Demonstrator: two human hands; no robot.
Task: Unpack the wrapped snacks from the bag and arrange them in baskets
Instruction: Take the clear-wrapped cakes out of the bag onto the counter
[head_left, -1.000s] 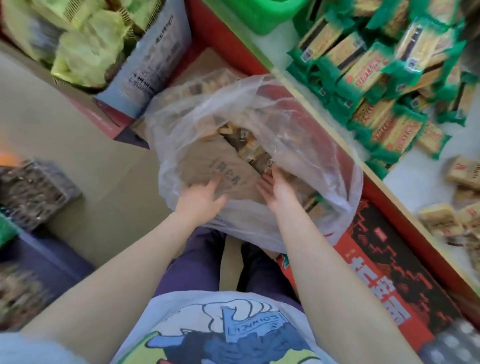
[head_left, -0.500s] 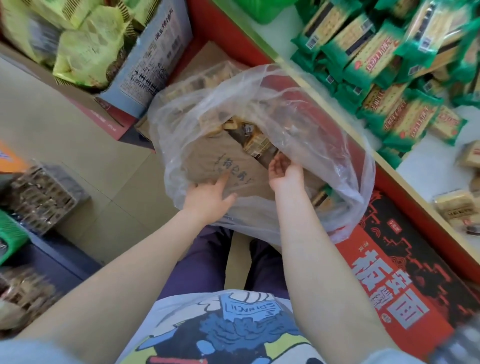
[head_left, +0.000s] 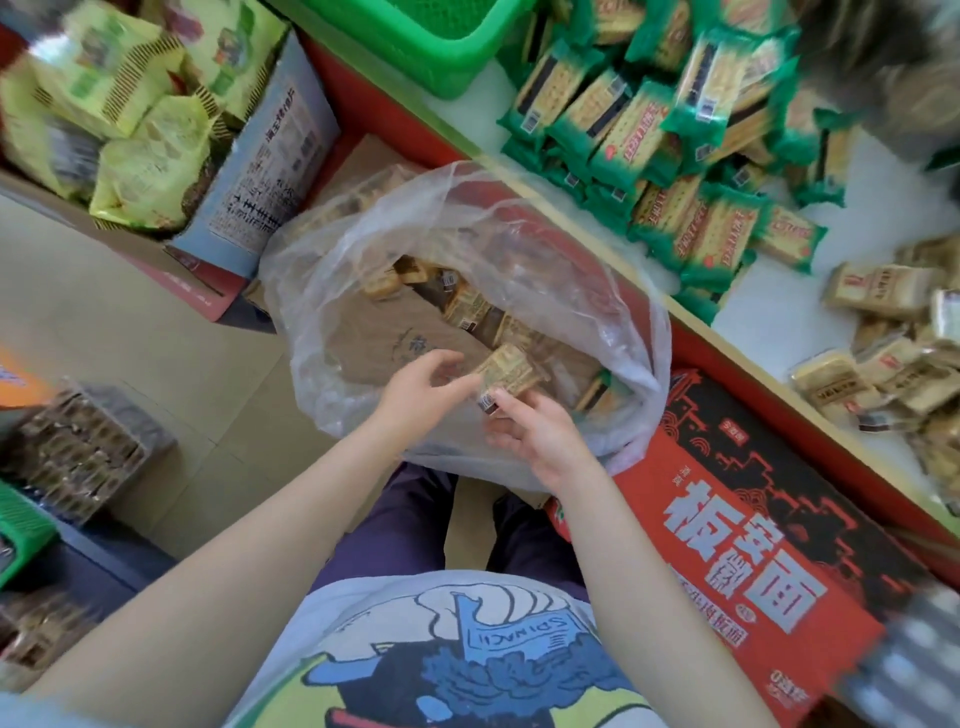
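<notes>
Closest to me I see a printed shirt (head_left: 457, 649) and dark trousers, with both forearms reaching out over the floor (head_left: 130, 322). My right hand (head_left: 540, 436) sits at the near rim of the clear plastic bag (head_left: 613, 291), its grip pinched on a tan wrapped snack (head_left: 506, 371) by the end that carries the barcode; the packet is lifted just above the bag's mouth. My left hand (head_left: 421, 389) is just beside it, its grip spread with the fingers loosely extended toward the same packet; whether the fingertips touch the wrapper I cannot tell. Inside the bag lie more tan packets (head_left: 462, 301) heaped over a brown cardboard sheet (head_left: 384, 343) with dark lettering. To the right of the bag stands a red and black printed carton (head_left: 737, 561), touching the bag's side. On the left, a wire basket (head_left: 83, 447) holds rows of small brownish packets. Farther off on the right, past a red edge, the white table (head_left: 769, 312) carries a loose pile of tan packets (head_left: 893, 358) and, beyond it, a larger heap of green-wrapped crackers (head_left: 649, 130). A green plastic basket (head_left: 426, 41) sits at the table's far end. Far left, an open box (head_left: 260, 171) holds yellow-green bags (head_left: 135, 130)
</notes>
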